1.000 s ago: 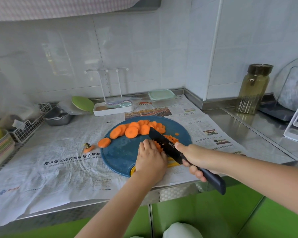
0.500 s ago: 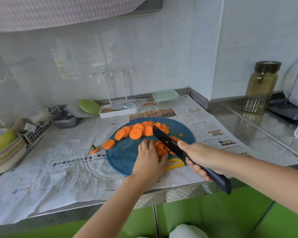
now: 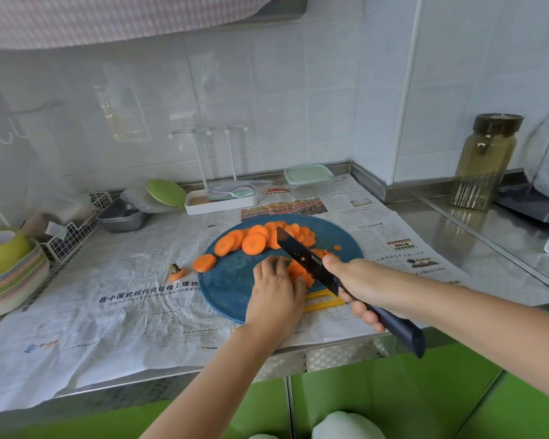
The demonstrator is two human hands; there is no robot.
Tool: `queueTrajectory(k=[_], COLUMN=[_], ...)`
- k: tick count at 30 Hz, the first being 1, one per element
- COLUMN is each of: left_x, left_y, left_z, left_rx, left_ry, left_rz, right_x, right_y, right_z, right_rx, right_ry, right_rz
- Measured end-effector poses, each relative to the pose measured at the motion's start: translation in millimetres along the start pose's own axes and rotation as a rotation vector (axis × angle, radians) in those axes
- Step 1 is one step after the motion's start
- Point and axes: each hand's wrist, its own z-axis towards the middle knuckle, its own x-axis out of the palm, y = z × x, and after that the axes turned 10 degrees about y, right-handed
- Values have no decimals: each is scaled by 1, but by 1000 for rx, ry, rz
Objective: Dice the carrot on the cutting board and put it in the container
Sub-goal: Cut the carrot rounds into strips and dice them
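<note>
At the left edge of the newspaper's middle lies the cut-off carrot top point(image 3: 177, 272), off the board, with one lone slice point(image 3: 204, 263) just beside it on the rim of the blue cutting board point(image 3: 232, 289). A row of whole round slices point(image 3: 254, 242) fans along the board's upper edge, not yet diced. Below it the left hand point(image 3: 274, 296) bears down on a stack of slices point(image 3: 300, 275), fingers bent over the top and thumb against its side, pinning it. Straight behind, at the back of the counter, the container point(image 3: 309, 180) sits with its pale green lid on; nothing orange shows inside. The knife point(image 3: 313, 264) lies slantwise across the stack, its blade right against the left fingertips, and the right hand point(image 3: 362, 286) is wrapped fully round the handle, thumb pressed to the blade's base. Over the last second both hands have kept this pose at the same spot; only a little more cut carrot shows beside the blade. Dicing looks barely under way, with transfer still far off.
</note>
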Motion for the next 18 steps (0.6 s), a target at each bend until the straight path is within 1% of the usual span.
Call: queueTrajectory(k=[5, 9, 12, 17, 18], left_x=[2, 1, 0, -3, -3], left_y=[-3, -5, -6, -10, -10], left_z=[-2, -3, -1, -1, -1], left_rx=[45, 78, 63, 47, 40], left_ry=[6, -31, -10, -22, 18], left_rz=[123, 129, 161, 187, 171], right_x=[2, 4, 5, 3, 2], right_y=[3, 4, 5, 6, 6], right_z=[1, 1, 2, 3, 5], right_rx=[8, 28, 46, 70, 71], right_ry=[31, 28, 24, 80, 110], right_rz=[30, 23, 17, 51, 70])
